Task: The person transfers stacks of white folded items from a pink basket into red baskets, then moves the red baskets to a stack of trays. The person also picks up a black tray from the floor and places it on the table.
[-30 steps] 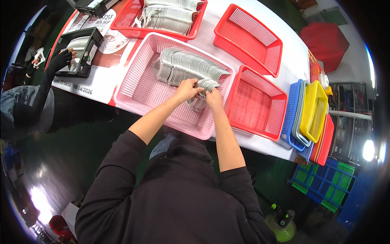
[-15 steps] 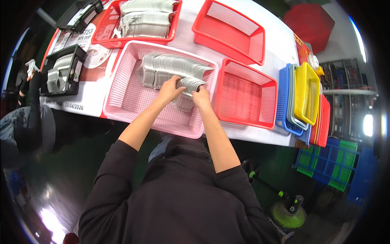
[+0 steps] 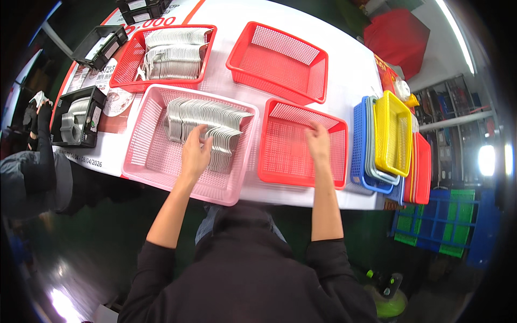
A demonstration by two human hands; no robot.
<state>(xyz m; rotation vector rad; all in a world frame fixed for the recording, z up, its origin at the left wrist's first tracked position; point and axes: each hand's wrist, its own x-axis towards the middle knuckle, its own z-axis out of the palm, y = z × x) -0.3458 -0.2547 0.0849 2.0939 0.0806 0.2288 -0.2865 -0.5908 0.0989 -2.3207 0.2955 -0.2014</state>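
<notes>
A pink basket [image 3: 141, 169] stands in front of me, holding nested rows of thin, curved silver metal pieces [image 3: 202, 116]. My left hand [image 3: 195, 156] is over this basket at the near side of the rows, thumb and fingers apart; whether it touches the pieces is hard to tell. Over the near red basket [image 3: 264, 148], to the right, hangs my right hand [image 3: 319, 141]. It is slightly blurred, its fingers loosely bent and apart, with nothing visible in them.
Another red basket [image 3: 237, 62] stands behind. At the back left, a red basket [image 3: 121, 67] holds similar metal pieces. Black crates [image 3: 99, 97] line the left edge, near another person's arm [image 3: 46, 126]. Stacked blue and yellow baskets [image 3: 396, 161] stand at the right.
My right hand has left the metal pieces and moved right, over the near red basket. My left hand has loosened from the row. The view has shifted, so the table appears lower and further left.
</notes>
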